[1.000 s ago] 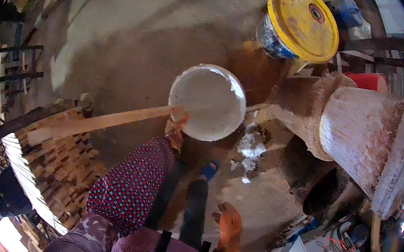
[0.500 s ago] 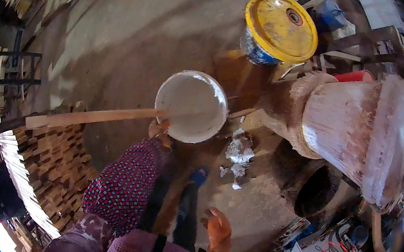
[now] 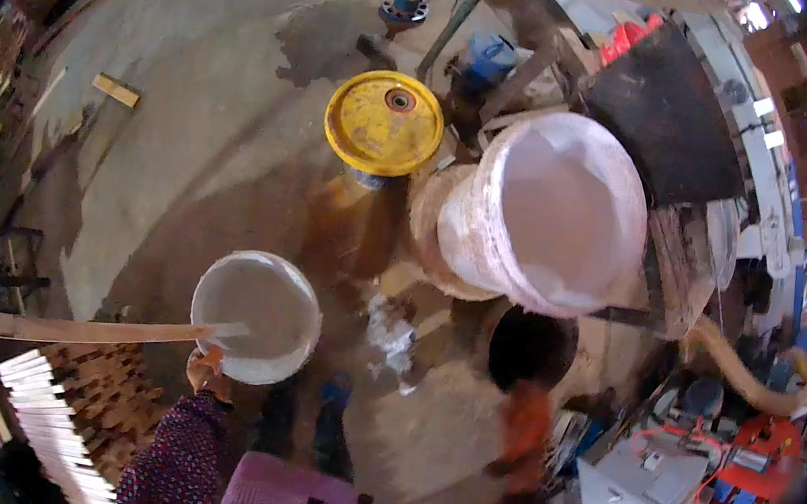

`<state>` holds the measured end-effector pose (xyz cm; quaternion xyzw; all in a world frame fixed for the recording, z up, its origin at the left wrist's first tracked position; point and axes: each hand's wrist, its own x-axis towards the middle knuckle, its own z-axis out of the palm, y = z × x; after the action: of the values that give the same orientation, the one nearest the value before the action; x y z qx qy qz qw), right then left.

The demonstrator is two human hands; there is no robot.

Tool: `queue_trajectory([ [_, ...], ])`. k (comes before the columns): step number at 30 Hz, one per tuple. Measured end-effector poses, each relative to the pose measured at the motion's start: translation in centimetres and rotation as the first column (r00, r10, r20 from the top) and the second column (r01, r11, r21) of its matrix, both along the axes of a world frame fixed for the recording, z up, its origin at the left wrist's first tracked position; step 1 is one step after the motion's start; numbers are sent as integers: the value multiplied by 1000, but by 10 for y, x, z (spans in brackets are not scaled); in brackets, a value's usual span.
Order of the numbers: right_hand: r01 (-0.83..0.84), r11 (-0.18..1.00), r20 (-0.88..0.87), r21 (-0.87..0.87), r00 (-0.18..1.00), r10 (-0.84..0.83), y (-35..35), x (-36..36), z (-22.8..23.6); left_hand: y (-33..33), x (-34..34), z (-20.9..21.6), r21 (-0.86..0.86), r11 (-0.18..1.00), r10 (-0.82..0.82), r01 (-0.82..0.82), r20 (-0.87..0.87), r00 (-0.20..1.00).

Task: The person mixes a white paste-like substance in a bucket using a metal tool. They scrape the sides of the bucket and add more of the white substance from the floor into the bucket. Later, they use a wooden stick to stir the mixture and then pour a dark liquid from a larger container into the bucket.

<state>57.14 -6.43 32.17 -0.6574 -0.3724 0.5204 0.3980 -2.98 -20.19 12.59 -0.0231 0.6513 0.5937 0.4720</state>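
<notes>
At the white bucket (image 3: 265, 372), my left hand (image 3: 207, 371) grips the near rim, wooden stick (image 3: 97, 330) extending leftward; my right hand (image 3: 524, 438), well rightward, is too blurred to judge.

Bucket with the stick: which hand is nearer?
Left. The left hand is at the lower-left rim of the bucket, beside the stick. The right hand, blurred, is well off to the bucket's right, clear of it.

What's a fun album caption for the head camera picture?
Left hand at the white bucket, stick poking in, right hand a blur!
</notes>
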Motion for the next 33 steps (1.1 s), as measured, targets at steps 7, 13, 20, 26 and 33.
queue_trajectory([
  [7, 182, 983, -159, -10, 971, -182, 181, 29, 98, -11, -12, 81, -324, 927, -283, 190, -269, 921],
  [13, 178, 981, 144, -83, 976, -165, 276, 71, 103, 14, 28, 83, -590, 721, -639, 363, -361, 679],
  [20, -465, 873, 659, 146, 704, 265, 309, 7, 129, 30, 48, 81, -409, 859, -473, 308, -403, 784],
  [26, -208, 965, -206, -162, 963, 173, 367, -1, 159, 109, 140, 132, -207, 974, 42, -86, -210, 977],
  [33, -397, 917, -348, -22, 863, 366, 393, -23, 128, 72, 142, 145, -32, 980, 176, -197, -324, 930],
])
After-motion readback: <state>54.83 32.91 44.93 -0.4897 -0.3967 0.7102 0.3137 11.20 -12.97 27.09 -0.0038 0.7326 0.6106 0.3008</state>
